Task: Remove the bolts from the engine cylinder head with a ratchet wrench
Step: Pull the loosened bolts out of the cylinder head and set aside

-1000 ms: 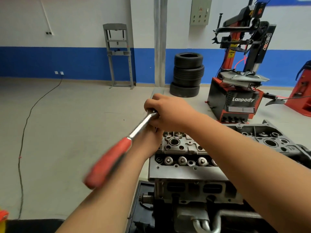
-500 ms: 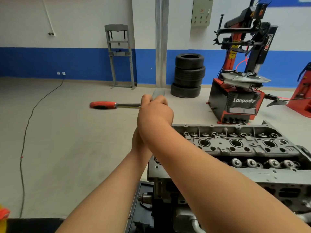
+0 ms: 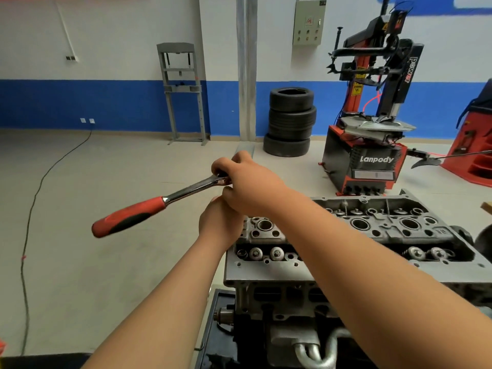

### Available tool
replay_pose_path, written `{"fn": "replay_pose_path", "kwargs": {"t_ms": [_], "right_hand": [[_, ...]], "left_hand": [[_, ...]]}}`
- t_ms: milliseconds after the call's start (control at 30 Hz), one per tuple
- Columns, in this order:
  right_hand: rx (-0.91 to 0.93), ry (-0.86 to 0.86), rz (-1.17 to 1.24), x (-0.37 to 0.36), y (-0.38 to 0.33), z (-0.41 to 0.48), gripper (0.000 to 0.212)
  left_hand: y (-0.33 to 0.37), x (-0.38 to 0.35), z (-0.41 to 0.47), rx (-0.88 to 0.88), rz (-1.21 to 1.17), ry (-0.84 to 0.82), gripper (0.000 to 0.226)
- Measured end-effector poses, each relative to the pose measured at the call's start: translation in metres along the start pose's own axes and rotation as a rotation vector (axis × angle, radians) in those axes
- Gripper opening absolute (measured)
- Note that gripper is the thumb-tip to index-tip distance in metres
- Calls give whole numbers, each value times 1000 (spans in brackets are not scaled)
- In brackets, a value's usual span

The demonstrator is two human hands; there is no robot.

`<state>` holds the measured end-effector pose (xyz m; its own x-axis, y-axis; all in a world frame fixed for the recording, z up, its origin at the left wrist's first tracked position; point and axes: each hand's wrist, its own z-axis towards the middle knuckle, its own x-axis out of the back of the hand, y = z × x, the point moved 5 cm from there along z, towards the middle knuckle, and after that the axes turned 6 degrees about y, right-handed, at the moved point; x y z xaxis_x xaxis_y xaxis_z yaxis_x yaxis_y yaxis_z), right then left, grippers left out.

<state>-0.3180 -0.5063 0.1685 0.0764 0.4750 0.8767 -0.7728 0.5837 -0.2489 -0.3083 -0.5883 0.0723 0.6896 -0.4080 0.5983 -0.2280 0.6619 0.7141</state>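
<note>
Two hands work stacked. The right hand [image 3: 247,185] is clamped over the head of the ratchet wrench [image 3: 159,203]. The left hand [image 3: 221,226] sits directly beneath it with its fingers hidden, so its grip cannot be told. The cylinder head [image 3: 266,271] lies just below and to the right of both hands; socket and bolt are hidden under them.

Risk: the red handle juts out unheld to the left of the hands. A grip at the head gives little leverage, and a slipping socket could round the bolt or drive knuckles into the casting.

Beyond the hands is a bare concrete floor [image 3: 106,262], with a trailing cable [image 3: 24,257] far left. Stacked tyres [image 3: 290,123] and a tyre changer [image 3: 372,158] stand ahead, to the right.
</note>
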Motion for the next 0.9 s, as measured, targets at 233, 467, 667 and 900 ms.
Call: {"fn": "replay_pose_path", "kwargs": {"t_ms": [233,467,667,900], "right_hand": [[-24,-221,142,17,-6,6,37],[-76,-257,28,28,3,-6,76],[-209,-367,-427,58,51,-9,46],[-179,-96,-551,38,78,2,19]], "left_hand": [[18,9,-5,-177,-71,-16,22],[12,5,2,-138,28,-97,11],[13,0,1,-157,-72,-174,25],[15,2,3,-174,-141,-154,19]]}}
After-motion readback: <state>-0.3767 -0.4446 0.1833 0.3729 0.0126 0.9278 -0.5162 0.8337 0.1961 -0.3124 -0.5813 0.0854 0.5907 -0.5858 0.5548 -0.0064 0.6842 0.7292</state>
